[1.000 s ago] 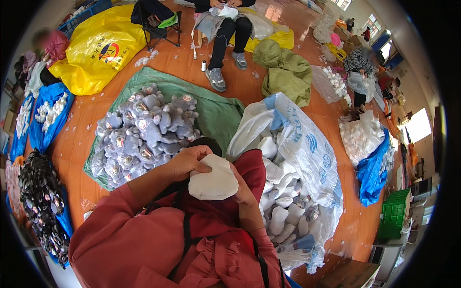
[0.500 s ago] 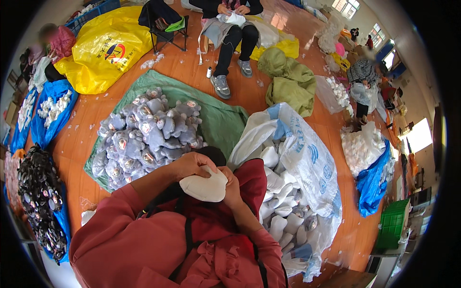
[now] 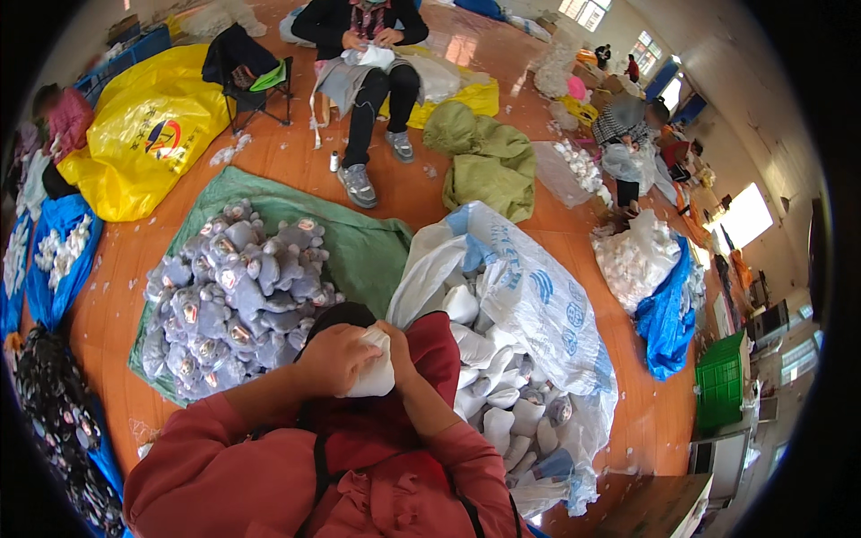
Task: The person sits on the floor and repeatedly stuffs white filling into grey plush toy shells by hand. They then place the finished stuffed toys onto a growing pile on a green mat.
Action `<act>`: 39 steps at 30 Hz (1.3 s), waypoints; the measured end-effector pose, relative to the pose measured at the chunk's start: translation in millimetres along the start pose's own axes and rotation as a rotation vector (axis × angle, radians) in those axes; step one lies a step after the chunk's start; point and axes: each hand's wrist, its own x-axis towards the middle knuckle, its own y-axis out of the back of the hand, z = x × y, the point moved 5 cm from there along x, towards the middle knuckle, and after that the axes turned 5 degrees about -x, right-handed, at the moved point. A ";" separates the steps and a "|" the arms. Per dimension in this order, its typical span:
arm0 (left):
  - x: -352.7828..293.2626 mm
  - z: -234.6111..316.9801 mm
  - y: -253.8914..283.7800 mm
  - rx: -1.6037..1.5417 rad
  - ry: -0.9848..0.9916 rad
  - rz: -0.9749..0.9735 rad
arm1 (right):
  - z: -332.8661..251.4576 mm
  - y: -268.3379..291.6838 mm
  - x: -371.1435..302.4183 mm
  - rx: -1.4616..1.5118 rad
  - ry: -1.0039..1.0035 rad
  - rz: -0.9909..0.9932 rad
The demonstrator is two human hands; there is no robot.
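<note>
Over my lap I hold a white stuffed fabric piece [image 3: 373,375], rounded and plump. My left hand [image 3: 333,360] grips its left side, fingers bent across the top. On the other side my right hand [image 3: 399,353] is closed on its edge; the right fingertips are partly hidden. To the left, a heap of grey plush toys [image 3: 235,291] lies on a green sheet [image 3: 359,235]. By my right arm, an open white woven sack [image 3: 560,309] holds several white and grey stuffed pieces [image 3: 498,421].
Opposite me sits a person [image 3: 386,85] handling a white piece. A yellow sack [image 3: 152,125] and folding chair [image 3: 251,76] stand far left, an olive cloth bundle [image 3: 484,161] ahead. Dark plush pieces [image 3: 63,412] lie at left, a green crate [image 3: 720,381] at right.
My view has swung, so the surroundings sit further left in the picture. The white piece has turned more upright between my hands, and my left hand now covers more of it.
</note>
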 end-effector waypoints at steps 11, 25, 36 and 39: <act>-17.7 21.8 -18.7 0.286 -0.106 -0.094 | -25.1 -4.4 -11.5 -0.620 0.452 0.118; -9.5 -20.3 11.4 -0.162 0.148 -0.169 | -38.4 -17.8 -55.6 -0.209 0.153 -0.216; -1.0 -27.9 3.1 -0.108 0.190 -0.273 | -55.3 -35.7 -51.2 -0.524 0.133 0.042; 6.6 -27.6 3.3 -0.182 0.196 -0.225 | -53.7 -27.1 -41.8 -0.560 0.203 0.144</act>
